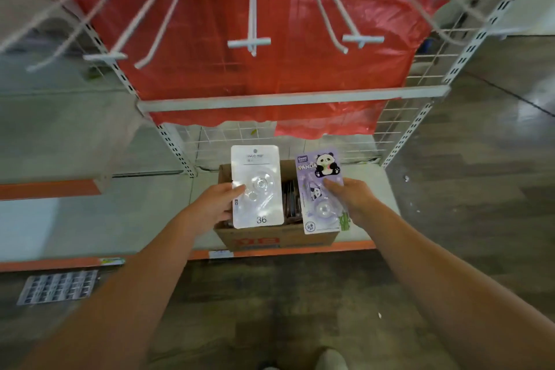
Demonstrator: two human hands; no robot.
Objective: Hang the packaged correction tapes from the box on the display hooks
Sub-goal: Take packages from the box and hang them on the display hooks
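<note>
Gleaming white blister pack (257, 186), purple panda pack (322, 192).

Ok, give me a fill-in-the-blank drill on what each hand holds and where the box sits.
1. The left hand holds a white pack printed with the number ____.
2. The right hand holds a purple pack showing a ____.
3. Every hook above hangs ____.
4. The box sits on the bottom ____.

Missing words: 36; panda; empty; shelf
</note>
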